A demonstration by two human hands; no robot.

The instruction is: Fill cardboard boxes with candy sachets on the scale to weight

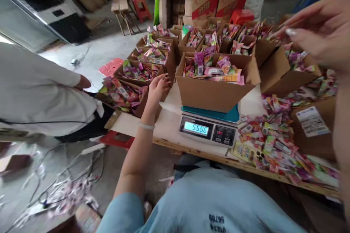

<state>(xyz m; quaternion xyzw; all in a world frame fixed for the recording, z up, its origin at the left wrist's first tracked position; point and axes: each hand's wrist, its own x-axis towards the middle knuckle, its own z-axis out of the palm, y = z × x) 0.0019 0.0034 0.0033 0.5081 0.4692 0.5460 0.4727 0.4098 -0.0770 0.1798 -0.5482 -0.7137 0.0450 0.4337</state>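
A cardboard box [216, 94] full of small pink and purple packets sits on a digital scale [207, 129], whose display shows digits. Just left of that box is my left hand [158, 88], by the edge of the neighbouring boxes, its fingers apart and nothing seen in them. My right hand [318, 31] is raised at the upper right, above an opened box [287, 76] of packets. Its fingers are loosely spread with nothing visible between them. Loose packets [276, 142] lie in a pile right of the scale.
Several filled boxes [139, 71] stand in rows on the table, left and behind. A box with a white label [313, 122] is at the right. A person in white [49, 91] is at the left. Red stools [140, 6] and cables [68, 174] are on the floor.
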